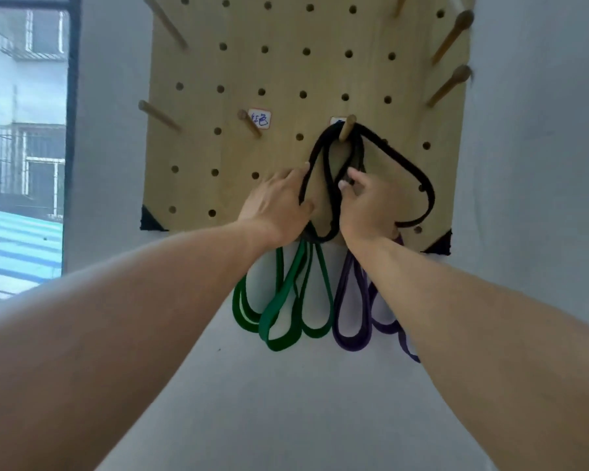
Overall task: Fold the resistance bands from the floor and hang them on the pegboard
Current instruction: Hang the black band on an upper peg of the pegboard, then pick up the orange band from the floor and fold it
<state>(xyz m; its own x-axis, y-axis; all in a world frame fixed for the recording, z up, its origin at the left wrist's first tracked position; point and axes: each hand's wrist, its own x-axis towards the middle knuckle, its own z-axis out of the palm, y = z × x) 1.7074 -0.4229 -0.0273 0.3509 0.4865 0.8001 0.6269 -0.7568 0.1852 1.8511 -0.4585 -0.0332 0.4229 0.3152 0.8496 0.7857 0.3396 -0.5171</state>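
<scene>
A strand of the black band (330, 185) is pinched by the right hand (364, 205), while the left hand (279, 205) is laid open-fingered against its outer loop, probably so the folds can be evened out on the peg (347, 127) just above both hands. The band is draped in several dark, narrow loops over the pegboard (286, 69); below the hands, green bands (283, 317) and purple bands (354, 317) are hung, their pegs apparently hidden.

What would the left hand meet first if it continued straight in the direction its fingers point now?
Probably the black band: the left hand points up and right, and its fingertips already lie at the band's left strand. Behind that is the pegboard; the depth between them is unclear.
</scene>
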